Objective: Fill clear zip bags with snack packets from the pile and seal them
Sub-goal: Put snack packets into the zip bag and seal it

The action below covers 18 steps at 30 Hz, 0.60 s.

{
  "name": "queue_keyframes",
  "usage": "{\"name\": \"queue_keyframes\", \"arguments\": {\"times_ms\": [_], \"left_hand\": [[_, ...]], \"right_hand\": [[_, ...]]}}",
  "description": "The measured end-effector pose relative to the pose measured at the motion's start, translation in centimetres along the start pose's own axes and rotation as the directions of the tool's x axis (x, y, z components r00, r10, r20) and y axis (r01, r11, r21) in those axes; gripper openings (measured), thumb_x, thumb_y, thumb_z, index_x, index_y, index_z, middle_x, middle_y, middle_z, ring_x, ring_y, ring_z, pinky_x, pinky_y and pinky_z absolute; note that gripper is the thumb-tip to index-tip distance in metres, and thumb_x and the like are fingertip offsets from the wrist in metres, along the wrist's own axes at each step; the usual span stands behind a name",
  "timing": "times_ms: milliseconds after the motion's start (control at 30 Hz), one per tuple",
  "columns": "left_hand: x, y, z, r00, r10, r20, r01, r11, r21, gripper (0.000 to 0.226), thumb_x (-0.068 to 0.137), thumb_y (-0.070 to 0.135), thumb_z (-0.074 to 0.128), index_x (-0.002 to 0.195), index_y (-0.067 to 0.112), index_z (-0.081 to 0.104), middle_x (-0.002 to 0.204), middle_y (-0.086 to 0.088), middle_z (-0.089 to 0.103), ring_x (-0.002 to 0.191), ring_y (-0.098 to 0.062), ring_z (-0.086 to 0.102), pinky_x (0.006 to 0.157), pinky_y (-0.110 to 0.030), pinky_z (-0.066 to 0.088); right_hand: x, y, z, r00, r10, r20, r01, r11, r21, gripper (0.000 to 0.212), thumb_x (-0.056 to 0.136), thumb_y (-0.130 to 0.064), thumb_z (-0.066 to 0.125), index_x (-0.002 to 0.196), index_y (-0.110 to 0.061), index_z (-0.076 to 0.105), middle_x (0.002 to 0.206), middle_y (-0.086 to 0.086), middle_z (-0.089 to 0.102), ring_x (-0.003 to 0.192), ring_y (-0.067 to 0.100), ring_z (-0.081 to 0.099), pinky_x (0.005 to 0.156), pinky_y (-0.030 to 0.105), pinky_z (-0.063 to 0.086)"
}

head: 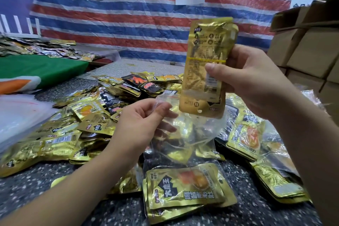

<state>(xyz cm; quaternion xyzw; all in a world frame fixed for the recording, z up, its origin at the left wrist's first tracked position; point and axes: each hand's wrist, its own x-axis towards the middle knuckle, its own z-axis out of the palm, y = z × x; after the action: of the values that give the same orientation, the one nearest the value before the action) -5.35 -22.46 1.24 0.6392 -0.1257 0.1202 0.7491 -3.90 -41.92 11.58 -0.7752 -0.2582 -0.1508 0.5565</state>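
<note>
Speckled surface (55, 185) strewn with a packet pile (88, 115); right hand (256, 82) grips a banded gold bundle (205, 68) upright, directly above the clear zip bag (185, 137) whose mouth the left hand (139, 128) pinches open

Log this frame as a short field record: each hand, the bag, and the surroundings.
left hand: pinches the rim of the clear zip bag, holding its mouth open
right hand: grips a rubber-banded bundle of gold snack packets, upright, lower end at the bag's mouth
bag state: unsealed, bundle not yet inside
pile: gold and black packets on a speckled table
right edge: stacked cardboard boxes
</note>
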Motion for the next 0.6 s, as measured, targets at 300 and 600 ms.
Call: {"name": "queue_keyframes", "arguments": {"times_ms": [300, 600], "left_hand": [[0.1, -0.3, -0.2, 0.999, -0.032, 0.037, 0.030, 0.999, 0.043, 0.025, 0.077, 0.042, 0.062, 0.081, 0.020, 0.075, 0.082, -0.011, 0.076, 0.059, -0.023, 0.069, 0.044, -0.028, 0.054], [0.0, -0.4, 0.1, 0.999, 0.029, 0.022, -0.030, 0.999, 0.029, 0.031, 0.082, 0.035, 0.061, 0.089, 0.006, 0.071, 0.079, -0.013, 0.073, 0.059, -0.019, 0.070, 0.039, -0.023, 0.047]], "right_hand": [[-0.1, -0.6, -1.4, 0.999, -0.030, 0.034, 0.031, 0.999, -0.025, 0.016, 0.085, -0.011, 0.072, 0.101, -0.016, 0.070, 0.099, 0.005, 0.076, 0.094, 0.023, 0.074, 0.085, 0.049, 0.059], [-0.9, -1.2, 1.6, 0.996, -0.018, 0.085, 0.032, 0.985, -0.168, 0.016, 0.084, -0.018, 0.073, 0.099, -0.014, 0.071, 0.096, 0.005, 0.076, 0.091, 0.023, 0.073, 0.087, 0.051, 0.058]]}}
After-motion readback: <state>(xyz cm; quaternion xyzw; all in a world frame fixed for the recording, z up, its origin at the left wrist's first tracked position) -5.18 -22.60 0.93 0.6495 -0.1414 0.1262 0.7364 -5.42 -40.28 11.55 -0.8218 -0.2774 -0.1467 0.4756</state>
